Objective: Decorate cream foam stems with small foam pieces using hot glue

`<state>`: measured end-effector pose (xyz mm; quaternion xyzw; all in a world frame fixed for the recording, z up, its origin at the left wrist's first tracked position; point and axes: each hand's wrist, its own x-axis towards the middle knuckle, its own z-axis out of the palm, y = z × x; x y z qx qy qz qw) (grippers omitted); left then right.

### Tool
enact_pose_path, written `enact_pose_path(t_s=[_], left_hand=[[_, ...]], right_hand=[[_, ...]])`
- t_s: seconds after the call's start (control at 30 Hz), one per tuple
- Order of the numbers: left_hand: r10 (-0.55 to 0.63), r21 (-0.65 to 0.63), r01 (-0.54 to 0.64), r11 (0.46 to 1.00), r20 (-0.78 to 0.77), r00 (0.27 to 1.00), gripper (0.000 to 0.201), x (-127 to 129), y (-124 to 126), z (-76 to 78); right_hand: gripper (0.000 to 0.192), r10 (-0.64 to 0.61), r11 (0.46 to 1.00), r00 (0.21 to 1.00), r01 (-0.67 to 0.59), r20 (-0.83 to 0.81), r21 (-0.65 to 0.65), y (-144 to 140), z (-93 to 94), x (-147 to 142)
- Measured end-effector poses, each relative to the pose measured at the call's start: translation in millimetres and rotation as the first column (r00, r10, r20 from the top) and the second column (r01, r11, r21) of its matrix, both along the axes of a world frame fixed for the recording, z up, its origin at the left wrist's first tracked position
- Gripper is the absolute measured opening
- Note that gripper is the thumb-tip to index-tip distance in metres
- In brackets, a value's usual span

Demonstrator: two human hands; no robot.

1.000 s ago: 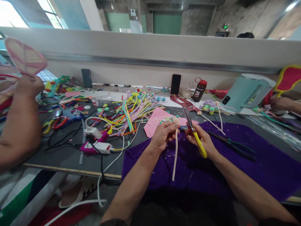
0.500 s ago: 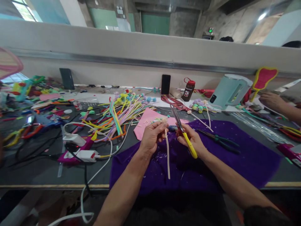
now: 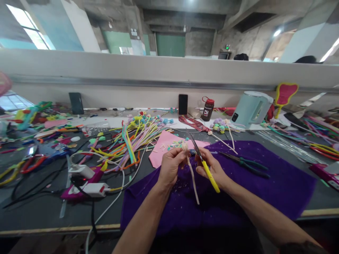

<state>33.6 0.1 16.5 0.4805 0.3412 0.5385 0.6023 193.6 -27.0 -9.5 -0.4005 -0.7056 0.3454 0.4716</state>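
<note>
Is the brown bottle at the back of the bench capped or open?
Capped: the brown bottle stands upright against the wall with its red lid seated on top.

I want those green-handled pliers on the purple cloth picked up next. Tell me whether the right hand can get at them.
Probably yes, once freed: the pliers lie bare on the purple cloth, with nothing between them and the right hand, but its fingers are shut on the yellow-handled scissors.
</note>
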Motion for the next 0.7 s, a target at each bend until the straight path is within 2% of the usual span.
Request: enact_pose_path(t_s=[0.23,0.5,0.7], left_hand=[[0.049,0.049,-0.048,0.998,-0.016,0.999,0.021,4.9,-3.0,-2.7],[0.043,0.051,-0.042,0.998,-0.027,0.999,0.021,4.7,-3.4,-0.4],[0.001,-0.005,-0.001,1.0,-0.049,0.999,0.025,3.4,-2.9,-2.1]], right_hand=[[0.062,-0.018,0.998,0.998,0.014,0.056,0.069,-0.7,-4.6,-5.3],[0.068,-0.161,0.971,0.971,0.124,0.176,0.204,1.0,-4.1,-2.2],[0.065,-0.181,0.967,0.966,0.141,0.185,0.212,-1.2,-0.3,-2.2]])
